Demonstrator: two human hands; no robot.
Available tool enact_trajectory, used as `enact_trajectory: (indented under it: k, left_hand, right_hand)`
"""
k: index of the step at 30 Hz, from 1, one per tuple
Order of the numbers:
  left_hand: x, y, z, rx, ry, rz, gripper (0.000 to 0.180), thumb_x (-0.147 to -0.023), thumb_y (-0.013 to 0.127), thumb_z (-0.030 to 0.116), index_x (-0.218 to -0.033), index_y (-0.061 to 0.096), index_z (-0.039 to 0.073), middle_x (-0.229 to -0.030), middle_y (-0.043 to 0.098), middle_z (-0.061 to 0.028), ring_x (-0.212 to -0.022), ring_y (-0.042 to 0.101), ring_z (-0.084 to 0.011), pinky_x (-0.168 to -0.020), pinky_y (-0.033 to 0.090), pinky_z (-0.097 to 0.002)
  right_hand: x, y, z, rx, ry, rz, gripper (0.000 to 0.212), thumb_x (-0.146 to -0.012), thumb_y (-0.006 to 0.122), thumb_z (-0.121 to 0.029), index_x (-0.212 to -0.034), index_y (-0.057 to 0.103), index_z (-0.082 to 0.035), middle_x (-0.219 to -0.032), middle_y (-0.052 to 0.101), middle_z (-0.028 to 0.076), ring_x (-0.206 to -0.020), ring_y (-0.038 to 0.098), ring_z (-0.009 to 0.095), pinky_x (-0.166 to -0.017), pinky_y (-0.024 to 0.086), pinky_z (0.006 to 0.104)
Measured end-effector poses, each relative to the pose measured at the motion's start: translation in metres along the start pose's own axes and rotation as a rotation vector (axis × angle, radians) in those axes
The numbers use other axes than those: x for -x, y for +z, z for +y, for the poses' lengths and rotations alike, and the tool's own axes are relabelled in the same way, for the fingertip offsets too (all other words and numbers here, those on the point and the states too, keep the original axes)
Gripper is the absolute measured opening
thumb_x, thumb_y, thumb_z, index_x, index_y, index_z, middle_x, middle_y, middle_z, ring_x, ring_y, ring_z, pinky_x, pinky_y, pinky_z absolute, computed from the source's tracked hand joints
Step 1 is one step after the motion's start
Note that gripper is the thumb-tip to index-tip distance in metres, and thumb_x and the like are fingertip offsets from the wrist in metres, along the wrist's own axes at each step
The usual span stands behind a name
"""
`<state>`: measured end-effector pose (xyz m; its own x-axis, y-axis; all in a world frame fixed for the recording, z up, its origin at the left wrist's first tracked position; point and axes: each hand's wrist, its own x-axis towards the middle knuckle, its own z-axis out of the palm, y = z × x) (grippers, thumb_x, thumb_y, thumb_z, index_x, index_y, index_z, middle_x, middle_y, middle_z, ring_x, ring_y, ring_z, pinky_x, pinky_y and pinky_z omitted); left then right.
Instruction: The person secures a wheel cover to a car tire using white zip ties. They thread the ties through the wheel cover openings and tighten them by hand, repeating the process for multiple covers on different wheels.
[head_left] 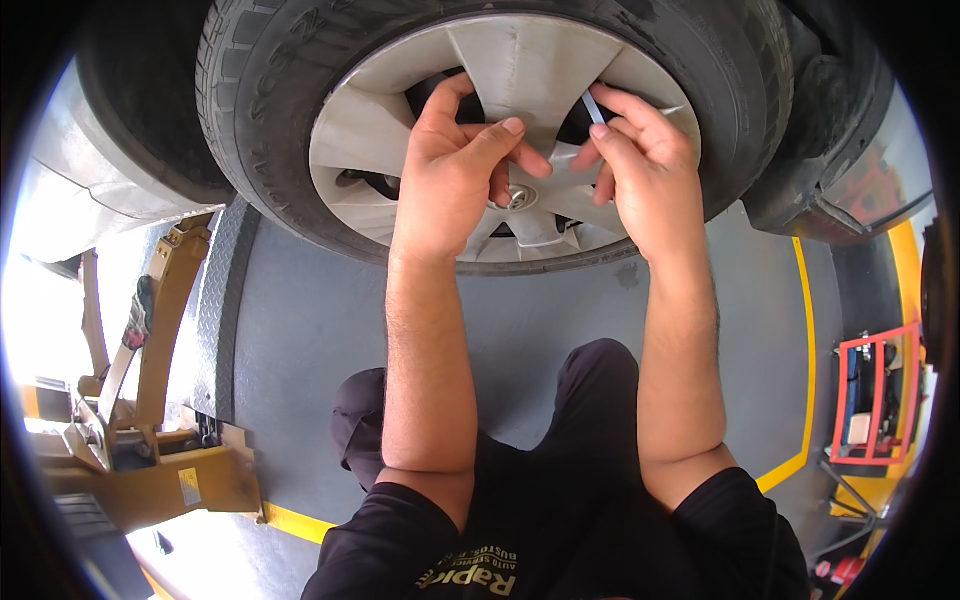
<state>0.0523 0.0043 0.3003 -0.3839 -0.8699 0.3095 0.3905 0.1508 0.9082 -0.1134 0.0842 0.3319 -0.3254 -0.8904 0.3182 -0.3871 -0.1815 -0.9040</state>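
Left hand (447,170), fingers spread, is at the silver wheel cover (518,90) within the black tyre (262,130); right hand (655,165), alongside, pinches a thin pale strip (593,106).

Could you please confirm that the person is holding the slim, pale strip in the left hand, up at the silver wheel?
Not quite: the head view shows the slim, pale strip pinched in the right hand, not the left hand. It is indeed up at the silver wheel.
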Motion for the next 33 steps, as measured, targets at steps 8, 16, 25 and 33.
enact_trajectory:
  k: [8, 16, 25, 33]
  left_hand:
    - [0.002, -0.004, 0.001, 0.033, 0.02, 0.014, 0.042, -0.101, 0.065, 0.01, -0.139, 0.053, -0.005, -0.078, 0.076, -0.0122, -0.053, 0.054, -0.0069, -0.05, 0.041, -0.0223]
    - [0.0, 0.004, -0.006, 0.026, 0.05, 0.103, 0.036, -0.102, 0.064, 0.011, -0.134, 0.057, -0.002, -0.073, 0.071, -0.0083, -0.051, 0.045, -0.0054, -0.049, 0.032, -0.0204]
    - [-0.003, 0.011, -0.014, 0.108, 0.004, 0.001, 0.034, -0.103, 0.059, 0.009, -0.136, 0.055, 0.002, -0.07, 0.066, -0.0083, -0.044, 0.037, -0.006, -0.045, 0.03, -0.0192]
    - [-0.004, 0.003, -0.019, 0.196, -0.001, -0.096, 0.025, -0.109, 0.052, 0.013, -0.134, 0.053, 0.009, -0.077, 0.065, -0.0056, -0.047, 0.035, -0.0045, -0.047, 0.032, -0.019]
  right_hand:
    - [0.025, -0.031, 0.004, -0.151, 0.017, -0.085, 0.04, -0.105, 0.056, -0.008, -0.143, 0.064, -0.003, -0.084, 0.074, 0.005, -0.06, 0.057, 0.005, -0.053, 0.042, 0.0216]
    - [0.04, -0.039, 0.012, 0.065, -0.16, -0.072, 0.04, -0.106, 0.055, -0.006, -0.143, 0.068, -0.012, -0.082, 0.071, 0.002, -0.058, 0.048, 0.004, -0.054, 0.041, 0.0216]
    - [0.018, -0.024, 0.017, 0.674, -0.541, 0.228, 0.008, -0.086, 0.069, -0.013, -0.088, 0.073, -0.006, -0.077, 0.074, 0.014, -0.072, 0.077, 0.032, -0.065, 0.061, 0.0444]
    - [0.002, -0.015, 0.029, 0.492, -0.405, 0.132, 0.015, -0.089, 0.066, -0.012, -0.098, 0.074, -0.005, -0.083, 0.075, 0.018, -0.082, 0.076, 0.038, -0.07, 0.061, 0.0497]
